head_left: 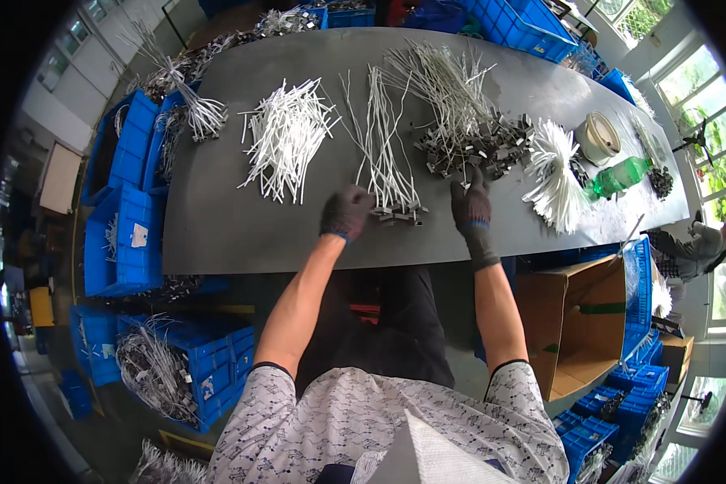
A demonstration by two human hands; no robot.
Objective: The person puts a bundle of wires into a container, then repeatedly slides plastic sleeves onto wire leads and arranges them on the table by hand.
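Note:
Both hands wear dark knit gloves. My left hand [347, 211] is closed, its fingers curled beside the left edge of a small bundle of white wires [383, 157] with dark end pieces [399, 213]. Whatever its fingers may hold is hidden. My right hand [471, 206] reaches to the near edge of a heap of dark metal end pieces [476, 145], from which white wires [440, 81] fan away. Its thumb and fingers come together around a small pale spot, too small to name. Left of the bundle lies a pile of short white tubes [289, 137].
Right on the grey table [250, 242] are a fanned white bundle [558, 177], a cream bowl [598, 139] and a green bottle [621, 177]. Blue crates [125, 242] line the left side. A cardboard box [573, 323] stands below the right edge. A person [698, 246] is far right.

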